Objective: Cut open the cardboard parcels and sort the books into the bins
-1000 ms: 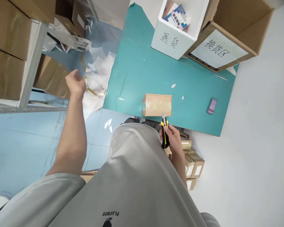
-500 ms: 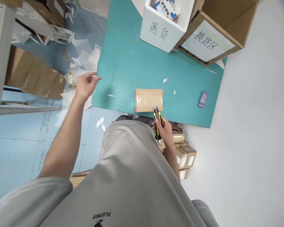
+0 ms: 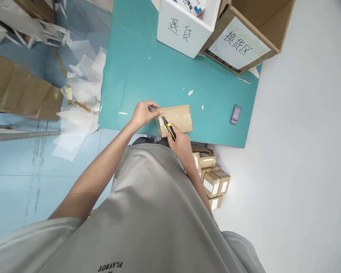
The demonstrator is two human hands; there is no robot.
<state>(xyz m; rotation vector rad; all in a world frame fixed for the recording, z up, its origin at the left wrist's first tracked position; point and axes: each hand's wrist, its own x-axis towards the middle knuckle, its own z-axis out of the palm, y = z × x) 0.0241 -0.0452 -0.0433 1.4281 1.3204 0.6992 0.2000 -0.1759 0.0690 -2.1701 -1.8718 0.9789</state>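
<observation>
A small taped cardboard box (image 3: 179, 116) lies slightly turned near the front edge of the green table. At its far left corner is my left hand (image 3: 144, 113), thumb and fingers closed on the edge. My right hand (image 3: 182, 146) is wrapped round a black and yellow utility knife (image 3: 170, 129). The blade tip points up and left over the box's left part; whether it touches the cardboard I cannot tell.
The green table (image 3: 142, 79) carries a white foam bin (image 3: 184, 36) and an open carton (image 3: 238, 45) at the back. A blurred purple item (image 3: 235, 115) lies right. Paper sheets (image 3: 79, 125) litter the left floor. Several small boxes (image 3: 213, 182) are stacked below the table.
My left hand has come right from beyond the table's left edge to the box. The knife has moved left and up over the box, which is now slightly turned.
</observation>
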